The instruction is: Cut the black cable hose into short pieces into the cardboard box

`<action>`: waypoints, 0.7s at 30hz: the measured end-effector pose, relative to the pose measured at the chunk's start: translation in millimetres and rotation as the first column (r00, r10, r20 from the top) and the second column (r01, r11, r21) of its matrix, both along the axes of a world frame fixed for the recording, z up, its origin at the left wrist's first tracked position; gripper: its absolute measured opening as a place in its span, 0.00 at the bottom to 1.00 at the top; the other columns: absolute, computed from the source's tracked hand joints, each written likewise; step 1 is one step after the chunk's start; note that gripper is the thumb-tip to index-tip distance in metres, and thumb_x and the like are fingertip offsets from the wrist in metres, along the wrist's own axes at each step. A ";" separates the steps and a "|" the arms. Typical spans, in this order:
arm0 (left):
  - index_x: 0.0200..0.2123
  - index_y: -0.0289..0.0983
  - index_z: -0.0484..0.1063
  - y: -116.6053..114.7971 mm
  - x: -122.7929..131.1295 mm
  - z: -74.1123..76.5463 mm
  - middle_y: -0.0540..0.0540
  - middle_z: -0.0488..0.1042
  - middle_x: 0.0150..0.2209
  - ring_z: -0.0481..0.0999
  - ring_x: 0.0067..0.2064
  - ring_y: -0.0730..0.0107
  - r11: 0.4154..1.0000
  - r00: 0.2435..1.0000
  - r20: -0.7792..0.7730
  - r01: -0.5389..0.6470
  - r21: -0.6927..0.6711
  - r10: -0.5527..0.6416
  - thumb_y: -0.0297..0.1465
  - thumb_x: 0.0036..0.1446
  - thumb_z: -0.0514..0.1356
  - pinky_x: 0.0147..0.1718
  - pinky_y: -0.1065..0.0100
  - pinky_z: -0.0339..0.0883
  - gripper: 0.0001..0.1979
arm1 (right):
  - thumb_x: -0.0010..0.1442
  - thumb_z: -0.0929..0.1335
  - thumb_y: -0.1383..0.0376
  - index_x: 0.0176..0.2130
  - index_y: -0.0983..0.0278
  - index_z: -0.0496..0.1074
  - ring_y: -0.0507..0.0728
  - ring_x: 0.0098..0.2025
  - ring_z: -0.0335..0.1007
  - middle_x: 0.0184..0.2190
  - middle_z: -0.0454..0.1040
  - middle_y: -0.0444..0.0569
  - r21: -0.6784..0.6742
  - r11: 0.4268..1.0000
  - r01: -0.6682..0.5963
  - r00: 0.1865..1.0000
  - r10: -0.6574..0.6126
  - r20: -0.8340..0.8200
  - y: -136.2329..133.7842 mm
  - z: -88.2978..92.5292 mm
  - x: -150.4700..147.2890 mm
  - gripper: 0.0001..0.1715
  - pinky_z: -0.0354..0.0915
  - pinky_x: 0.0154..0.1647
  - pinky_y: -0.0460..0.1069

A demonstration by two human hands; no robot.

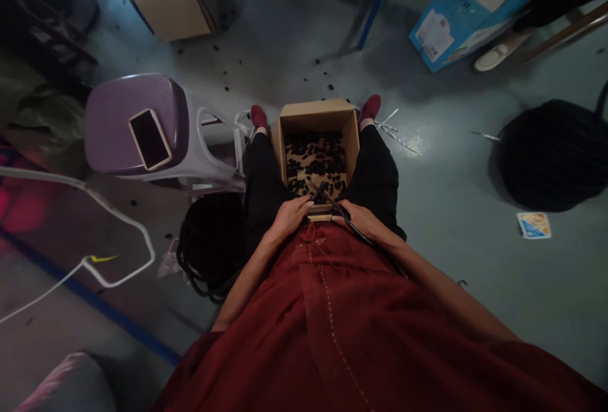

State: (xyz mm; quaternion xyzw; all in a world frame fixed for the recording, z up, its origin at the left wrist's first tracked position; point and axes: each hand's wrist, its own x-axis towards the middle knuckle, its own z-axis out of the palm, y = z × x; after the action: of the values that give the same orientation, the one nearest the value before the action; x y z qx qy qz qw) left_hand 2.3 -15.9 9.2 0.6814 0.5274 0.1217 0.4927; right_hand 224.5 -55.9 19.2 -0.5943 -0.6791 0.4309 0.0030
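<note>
Your left grip point(289, 218) is closed on a short black piece point(319, 192), and your right grip point(358, 220) clenches a thin black strip point(349, 222) that crosses the near corner of the box; what the strip is, the view doesn't settle. A cardboard box point(316, 117) sits on your lap, holding loose small black pieces point(313, 161). They look light, stiff and easily scattered, so pinch each one by its ends. The strip looks slender and springy; hold it close to the working end. More black pieces point(329, 87) dot the grey floor point(280, 38).
</note>
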 end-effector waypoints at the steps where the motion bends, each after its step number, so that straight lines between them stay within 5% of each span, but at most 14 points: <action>1: 0.49 0.37 0.72 -0.6 0.5 -0.5 0.45 0.75 0.45 0.74 0.41 0.67 1.000 1.000 -0.004 -0.006 -0.001 0.006 0.37 0.61 0.50 0.43 0.69 0.65 0.19 | 0.60 0.61 0.53 0.48 0.63 0.64 0.60 0.43 0.70 0.43 0.73 0.55 -0.008 1.000 -0.008 1.000 0.008 0.004 0.4 0.0 0.0 0.21 0.61 0.41 0.49; 12: 0.48 0.34 0.71 -2.2 2.8 1.5 0.48 0.73 0.29 0.71 0.31 0.71 0.988 0.991 0.085 -0.091 -0.125 0.102 0.37 0.59 0.49 0.33 0.72 0.64 0.19 | 0.60 0.60 0.55 0.46 0.61 0.65 0.60 0.37 0.71 0.35 0.75 0.52 0.005 0.999 0.052 0.998 -0.052 0.040 -3.7 -1.1 -1.2 0.18 0.60 0.35 0.47; 21: 0.46 0.31 0.69 2.0 -2.8 -1.6 0.52 0.64 0.24 0.57 0.21 0.80 0.932 0.942 0.202 -0.200 -0.302 0.268 0.36 0.57 0.52 0.21 0.76 0.52 0.18 | 0.58 0.62 0.55 0.45 0.60 0.67 0.59 0.35 0.71 0.33 0.75 0.50 0.014 0.994 0.112 0.993 -0.112 0.021 -5.7 -9.1 2.3 0.18 0.59 0.33 0.46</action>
State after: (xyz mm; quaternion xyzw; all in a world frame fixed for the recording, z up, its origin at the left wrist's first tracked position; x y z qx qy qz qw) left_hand -0.5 -13.9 7.6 0.5175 0.5537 0.1863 0.6252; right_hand 226.7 -61.6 10.1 -0.6362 -0.6472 0.4193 0.0236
